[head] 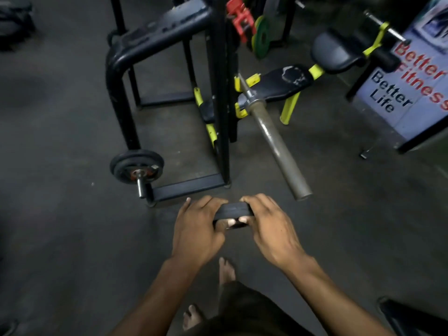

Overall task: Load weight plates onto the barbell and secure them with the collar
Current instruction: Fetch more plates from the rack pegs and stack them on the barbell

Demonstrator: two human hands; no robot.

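A small black weight plate point(232, 210) hangs edge-up between my hands, a little below and left of the barbell's tip. My left hand point(197, 230) grips its left side and my right hand point(271, 229) grips its right side, fingers curled under it. The bare grey barbell sleeve point(278, 144) slants toward me from the bench rack, its end point(303, 194) free and empty. A red collar point(241, 19) hangs on the rack at the top, beside green plates point(261, 36).
A black rack frame point(169, 93) stands left of the barbell, with a black plate point(135, 166) on its low peg. A bench with yellow brackets point(288, 81) lies behind. A banner point(412, 81) stands at right. My bare feet point(226, 270) are on the dark floor.
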